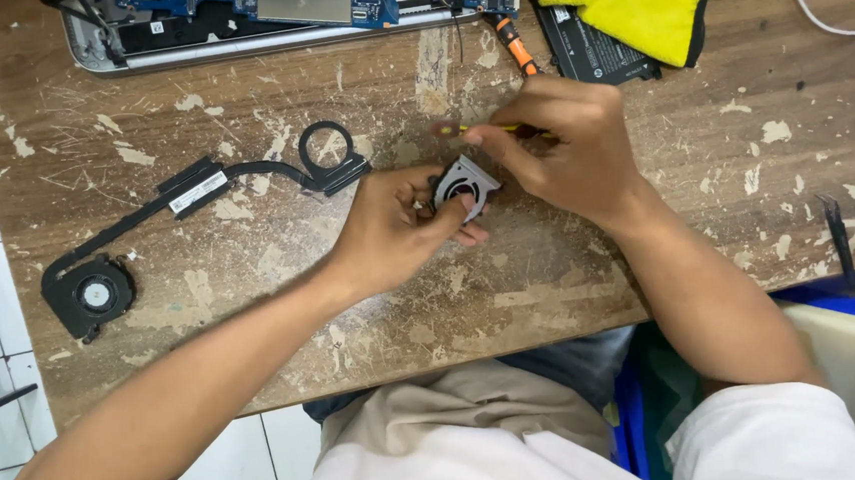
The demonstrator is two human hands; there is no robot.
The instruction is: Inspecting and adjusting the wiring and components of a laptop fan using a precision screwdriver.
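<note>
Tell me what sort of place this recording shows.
Probably a small electronics repair bench. An opened laptop with bare circuit boards lies on a scarred wooden table, a detached fan with heat pipe beside it, and the hands work on a small fan.

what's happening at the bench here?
A person sits at a worn wooden table. Their left hand holds a small grey fan just above the table, while the right hand works on it with a thin yellow-tipped tool. A black heat pipe with a second fan lies to the left. An opened laptop, a yellow cloth and an orange-handled screwdriver sit at the far edge.
</note>
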